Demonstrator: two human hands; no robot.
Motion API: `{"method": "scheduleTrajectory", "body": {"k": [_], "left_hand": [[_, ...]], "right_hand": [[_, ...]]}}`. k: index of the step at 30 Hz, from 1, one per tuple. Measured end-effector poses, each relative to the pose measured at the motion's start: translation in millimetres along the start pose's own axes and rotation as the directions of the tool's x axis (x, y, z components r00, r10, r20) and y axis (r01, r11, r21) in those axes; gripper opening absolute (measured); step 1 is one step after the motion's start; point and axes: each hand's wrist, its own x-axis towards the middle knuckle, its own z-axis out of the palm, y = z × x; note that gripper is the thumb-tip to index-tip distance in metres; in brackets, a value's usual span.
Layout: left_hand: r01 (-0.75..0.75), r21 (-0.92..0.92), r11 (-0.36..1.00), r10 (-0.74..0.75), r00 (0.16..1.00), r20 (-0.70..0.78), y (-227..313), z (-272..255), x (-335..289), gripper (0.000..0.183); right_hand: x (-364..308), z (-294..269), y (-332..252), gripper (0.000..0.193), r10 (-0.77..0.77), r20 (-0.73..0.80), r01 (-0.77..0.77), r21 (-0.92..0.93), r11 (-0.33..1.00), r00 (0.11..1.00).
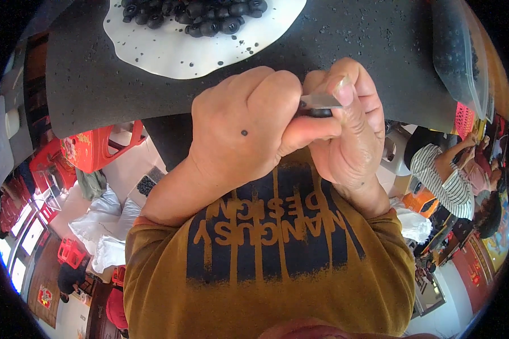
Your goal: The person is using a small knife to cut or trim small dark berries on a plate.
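Between L hand [246, 116] and R hand [350, 138], right at the grip, a short metal blade of a small knife [325, 101] pokes out of the L fist, tip toward the R thumb. L fingers are closed round it, prob. choked up near the blade for fine control. Just under the blade, above the L thumb, sits a small dark piece [320, 112], mostly hidden. R hand is curled, thumb up by the tip, maybe as a steadying stop; can't tell if its fingers pinch the piece.

Both hands meet close to the chest, near the table edge, prob. for a good view & braced arms. Just beyond the grip, up-left: a white wavy-edged tray [152, 53] w/ a heap of dark round pieces [209, 14], presumably kept within reach. Under that, a dark tabletop [124, 101] w/ scattered black bits. Farther off, up-right of the grip: a clear plastic tub [455, 51]. Well left, below table level: a red stool [90, 147].
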Motion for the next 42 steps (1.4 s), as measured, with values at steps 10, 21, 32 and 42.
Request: {"method": "scheduleTrajectory", "body": {"k": [10, 21, 32, 42], "left_hand": [[-0.050, 0.024, 0.998, 0.050, 0.998, 0.031, 0, 3, 5, 0.048], [0.076, -0.209, 0.975, -0.051, 0.991, 0.123, -2, -16, 10, 0.051], [0.045, -0.231, 0.972, -0.018, 0.993, 0.118, -1, -20, 11, 0.054], [-0.012, -0.204, 0.979, 0.029, 0.996, 0.080, -5, -24, 6, 0.047]], "right_hand": [[4, -1, -5, 0.014, -0.016, -0.061, 0.014, -0.031, 0.999, 0.998], [27, -59, -143, 0.013, -0.916, 0.166, 0.400, -0.917, -0.007, 0.364], [64, -39, -151, 0.021, -0.722, 0.535, 0.159, -0.837, -0.523, 0.439], [134, 57, -58, 0.015, -0.235, 0.735, 0.610, -0.666, -0.430, 0.636]]}}
